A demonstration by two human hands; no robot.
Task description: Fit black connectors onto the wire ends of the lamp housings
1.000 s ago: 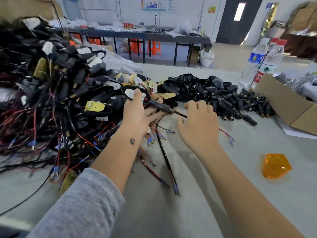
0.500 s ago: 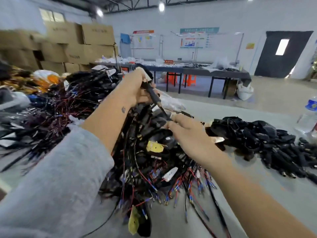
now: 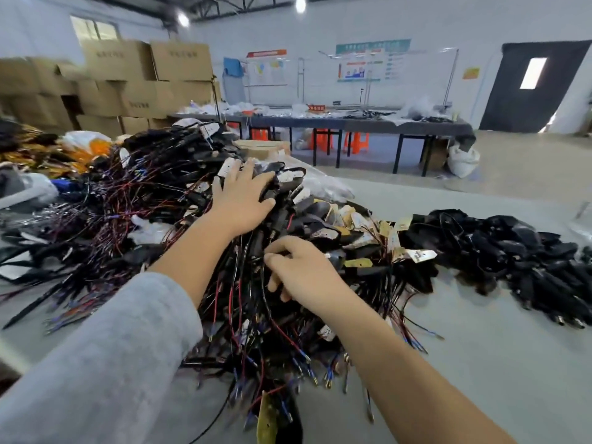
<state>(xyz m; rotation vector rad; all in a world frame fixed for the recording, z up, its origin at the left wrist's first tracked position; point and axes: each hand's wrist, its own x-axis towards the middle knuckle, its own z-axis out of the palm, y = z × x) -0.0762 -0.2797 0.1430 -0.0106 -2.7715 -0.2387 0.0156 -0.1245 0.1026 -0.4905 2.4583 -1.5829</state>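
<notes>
While left hand (image 3: 242, 200) now lays finished housing atop wired pile (image 3: 179, 200), fingers spread; right hand (image 3: 304, 270) pinches wires, unit done

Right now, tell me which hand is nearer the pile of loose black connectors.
Right. The right hand sits beside the black connectors; the left hand rests farther away atop the wired housing heap.

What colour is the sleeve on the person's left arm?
Light grey; the sleeve shows clearly in the head view, the only one.
</notes>
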